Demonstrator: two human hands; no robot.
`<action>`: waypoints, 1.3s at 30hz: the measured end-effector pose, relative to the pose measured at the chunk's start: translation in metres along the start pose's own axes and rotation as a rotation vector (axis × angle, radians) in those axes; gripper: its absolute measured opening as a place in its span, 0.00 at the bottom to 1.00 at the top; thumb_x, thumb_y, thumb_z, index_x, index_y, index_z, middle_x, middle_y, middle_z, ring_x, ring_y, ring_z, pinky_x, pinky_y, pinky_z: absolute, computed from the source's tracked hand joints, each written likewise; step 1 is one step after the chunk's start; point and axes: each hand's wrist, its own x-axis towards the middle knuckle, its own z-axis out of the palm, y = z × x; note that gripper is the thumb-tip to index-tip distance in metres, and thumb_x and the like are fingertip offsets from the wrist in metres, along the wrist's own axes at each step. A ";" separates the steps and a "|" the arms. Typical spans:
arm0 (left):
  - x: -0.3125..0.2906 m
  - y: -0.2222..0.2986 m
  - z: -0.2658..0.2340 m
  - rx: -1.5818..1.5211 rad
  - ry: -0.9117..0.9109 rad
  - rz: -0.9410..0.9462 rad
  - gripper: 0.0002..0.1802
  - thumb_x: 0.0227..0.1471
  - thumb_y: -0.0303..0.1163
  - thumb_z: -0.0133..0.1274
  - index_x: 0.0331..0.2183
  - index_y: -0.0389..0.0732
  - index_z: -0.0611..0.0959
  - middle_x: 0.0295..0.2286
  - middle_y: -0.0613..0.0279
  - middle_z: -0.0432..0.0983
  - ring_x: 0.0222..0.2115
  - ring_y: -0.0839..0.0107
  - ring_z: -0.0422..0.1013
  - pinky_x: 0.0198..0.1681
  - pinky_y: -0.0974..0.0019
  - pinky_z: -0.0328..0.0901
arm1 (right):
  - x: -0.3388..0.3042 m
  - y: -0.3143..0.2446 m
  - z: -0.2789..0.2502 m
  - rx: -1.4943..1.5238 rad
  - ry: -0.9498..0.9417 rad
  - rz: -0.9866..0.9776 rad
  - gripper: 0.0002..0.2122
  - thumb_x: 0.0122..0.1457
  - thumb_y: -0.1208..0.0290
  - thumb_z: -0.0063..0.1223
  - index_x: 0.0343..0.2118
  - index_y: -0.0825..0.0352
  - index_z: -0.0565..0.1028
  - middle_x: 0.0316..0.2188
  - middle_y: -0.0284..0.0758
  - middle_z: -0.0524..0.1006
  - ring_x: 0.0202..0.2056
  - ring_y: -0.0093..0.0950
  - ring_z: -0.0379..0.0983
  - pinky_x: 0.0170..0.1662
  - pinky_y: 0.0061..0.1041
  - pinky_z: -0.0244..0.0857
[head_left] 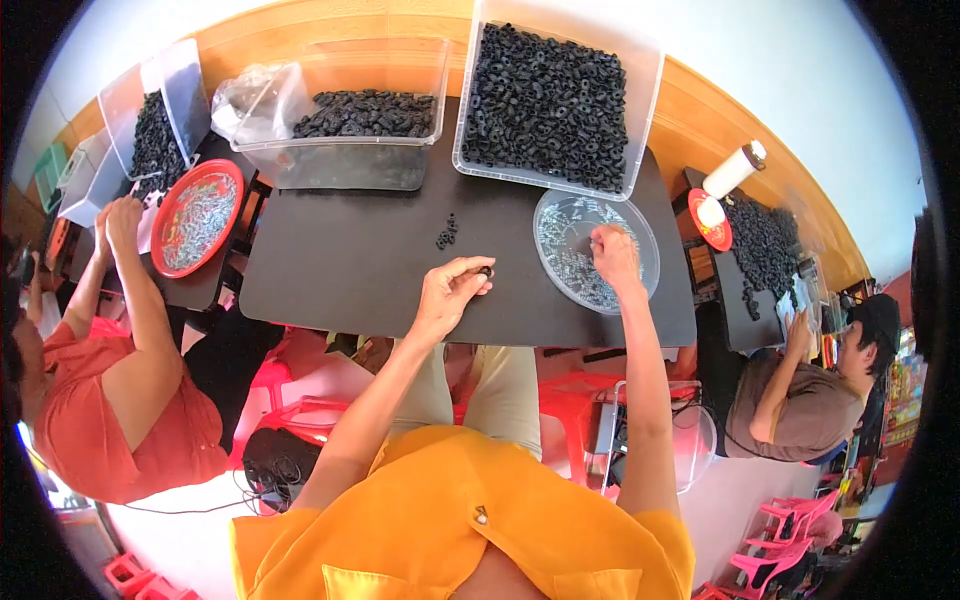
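My left hand [446, 300] is closed in a pinch on a small black ring-like part [486, 271] above the front half of the dark table [350, 260]. To the right, my right hand [615, 258] is down over a clear round tray [580, 301] strewn with small silvery metal pieces [566, 258]. Its fingers are drawn together, and whatever is between them is hidden. A few loose black parts [447, 232] lie on the tabletop beyond my left hand. Behind the round tray stands a clear bin [645, 110] heaped with black ring-like parts [545, 110].
Another clear bin [350, 165] holds black parts and a plastic bag [262, 100]. At the left, a person in red [130, 400] works beside a red tray [240, 215] of metal pieces. On the right, a person in brown [800, 400] sits near piled black parts [762, 240] and a white bottle [730, 172].
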 end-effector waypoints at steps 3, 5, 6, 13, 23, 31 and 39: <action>-0.002 -0.003 -0.004 -0.025 0.020 -0.038 0.11 0.51 0.21 0.49 0.39 0.34 0.78 0.32 0.63 0.74 0.30 0.78 0.72 0.35 0.76 0.67 | -0.002 -0.010 -0.001 -0.044 -0.012 -0.010 0.05 0.47 0.80 0.50 0.30 0.68 0.72 0.28 0.45 0.72 0.31 0.45 0.72 0.34 0.41 0.65; -0.002 -0.002 -0.004 -0.036 0.015 -0.034 0.11 0.51 0.21 0.50 0.39 0.34 0.78 0.32 0.64 0.74 0.30 0.78 0.72 0.35 0.76 0.67 | -0.004 -0.009 0.001 -0.074 -0.004 -0.007 0.06 0.48 0.80 0.50 0.30 0.68 0.72 0.28 0.45 0.72 0.31 0.45 0.72 0.34 0.41 0.65; -0.002 -0.002 -0.003 -0.048 0.007 -0.033 0.11 0.51 0.21 0.50 0.39 0.34 0.78 0.32 0.64 0.74 0.30 0.79 0.72 0.35 0.76 0.67 | -0.004 -0.003 0.004 -0.074 0.045 -0.035 0.05 0.48 0.80 0.50 0.30 0.69 0.71 0.28 0.45 0.72 0.31 0.45 0.72 0.34 0.40 0.65; -0.004 -0.003 -0.003 -0.026 0.044 0.007 0.09 0.50 0.21 0.51 0.37 0.34 0.79 0.30 0.65 0.74 0.29 0.79 0.72 0.34 0.76 0.67 | -0.025 -0.073 -0.012 0.941 0.056 0.159 0.05 0.54 0.80 0.49 0.34 0.69 0.73 0.26 0.35 0.75 0.27 0.23 0.71 0.29 0.21 0.67; -0.003 -0.009 -0.005 -0.060 0.017 -0.042 0.08 0.49 0.21 0.53 0.35 0.33 0.80 0.27 0.63 0.77 0.27 0.78 0.73 0.33 0.75 0.68 | -0.056 -0.152 0.034 1.214 0.016 0.195 0.05 0.52 0.79 0.54 0.33 0.70 0.76 0.26 0.30 0.76 0.26 0.13 0.69 0.23 0.10 0.59; -0.003 -0.010 -0.005 -0.056 0.015 -0.057 0.08 0.49 0.21 0.53 0.35 0.31 0.79 0.27 0.61 0.77 0.28 0.77 0.73 0.33 0.74 0.69 | -0.061 -0.162 0.036 1.059 0.143 0.110 0.04 0.51 0.81 0.55 0.31 0.72 0.76 0.27 0.29 0.73 0.24 0.13 0.66 0.22 0.12 0.58; -0.003 -0.004 -0.008 -0.123 0.081 -0.007 0.08 0.49 0.21 0.53 0.35 0.31 0.79 0.27 0.59 0.77 0.28 0.76 0.74 0.34 0.73 0.70 | -0.061 -0.179 0.027 0.768 0.281 -0.069 0.06 0.51 0.81 0.53 0.32 0.69 0.77 0.29 0.34 0.72 0.23 0.19 0.68 0.21 0.17 0.61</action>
